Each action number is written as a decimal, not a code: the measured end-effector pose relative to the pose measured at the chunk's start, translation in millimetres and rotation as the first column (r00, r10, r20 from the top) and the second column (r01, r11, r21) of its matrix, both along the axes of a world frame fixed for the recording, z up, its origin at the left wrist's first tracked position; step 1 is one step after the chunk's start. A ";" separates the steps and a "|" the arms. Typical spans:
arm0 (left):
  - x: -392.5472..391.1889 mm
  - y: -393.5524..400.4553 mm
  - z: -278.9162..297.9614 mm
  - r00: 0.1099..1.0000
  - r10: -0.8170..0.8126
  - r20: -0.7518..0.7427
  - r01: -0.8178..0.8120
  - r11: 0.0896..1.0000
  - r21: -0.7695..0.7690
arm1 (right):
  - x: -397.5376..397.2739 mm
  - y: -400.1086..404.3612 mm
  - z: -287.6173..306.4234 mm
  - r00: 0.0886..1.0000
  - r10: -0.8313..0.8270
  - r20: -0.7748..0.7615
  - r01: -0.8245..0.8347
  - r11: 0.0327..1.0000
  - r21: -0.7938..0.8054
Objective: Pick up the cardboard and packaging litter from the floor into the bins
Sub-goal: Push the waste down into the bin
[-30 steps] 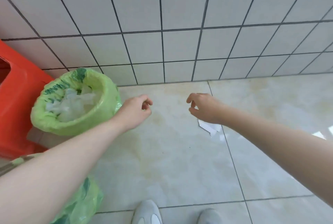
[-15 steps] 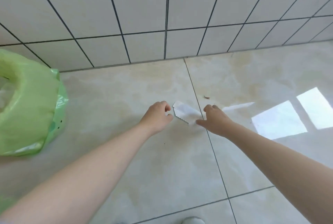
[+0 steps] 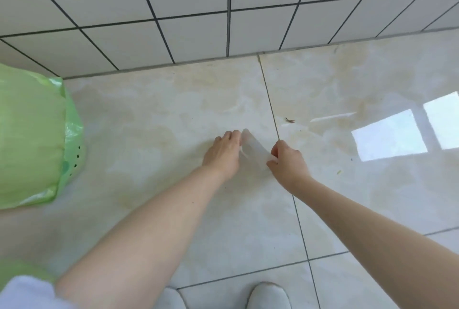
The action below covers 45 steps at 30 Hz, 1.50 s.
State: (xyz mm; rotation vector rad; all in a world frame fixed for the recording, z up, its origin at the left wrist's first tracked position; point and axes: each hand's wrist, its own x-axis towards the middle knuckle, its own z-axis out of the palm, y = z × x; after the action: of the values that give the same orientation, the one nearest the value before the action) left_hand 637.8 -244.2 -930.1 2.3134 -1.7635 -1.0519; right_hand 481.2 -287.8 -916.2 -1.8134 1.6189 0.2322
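A small white scrap of packaging (image 3: 253, 146) lies on the glossy beige floor between my two hands. My left hand (image 3: 224, 151) is curled at the scrap's left edge, its fingertips touching it. My right hand (image 3: 286, 159) pinches the scrap's right corner between thumb and fingers. The scrap looks slightly raised and blurred. A bin lined with a green bag (image 3: 32, 139) stands at the left edge of the view, its opening out of frame.
The white tiled wall (image 3: 223, 10) meets the floor just beyond my hands. A tiny brown speck of debris (image 3: 290, 120) and a thin white strip (image 3: 332, 116) lie on the floor to the right. My white shoes (image 3: 268, 296) show at the bottom.
Both hands have closed in on the white scrap; the right hand now pinches its corner. The view has tipped down, and the green bin has slid further left.
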 end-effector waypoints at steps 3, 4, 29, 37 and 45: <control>-1.4 24.8 23.7 0.992 0.081 -0.102 -0.072 0.994 0.082 | 2.1 10.4 29.5 0.994 -0.017 0.112 0.012 0.999 0.045; -0.8 32.5 33.8 0.985 0.120 -0.128 -0.111 0.991 0.079 | 4.8 14.3 41.7 0.991 -0.007 0.131 -0.002 0.998 0.066; 115.6 340.5 375.5 -0.255 0.826 -0.502 -0.939 -0.088 0.332 | 199.4 223.0 368.3 0.939 0.017 0.342 -0.231 0.768 0.597; 123.7 443.6 368.6 -0.575 0.755 -0.315 -0.787 -0.405 0.465 | 270.6 322.7 347.1 0.897 0.329 0.296 -0.443 0.678 0.587; 153.8 464.5 333.2 -0.879 0.381 -0.287 -0.475 -0.639 0.605 | 339.8 346.7 339.1 0.825 0.501 0.260 -0.551 0.613 0.567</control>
State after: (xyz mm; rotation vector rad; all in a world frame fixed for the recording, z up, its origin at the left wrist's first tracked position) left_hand 791.6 220.4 -596.9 1.3426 1.2383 -0.6694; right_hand 821.1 58.9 -577.1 -1.6668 0.7439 0.8545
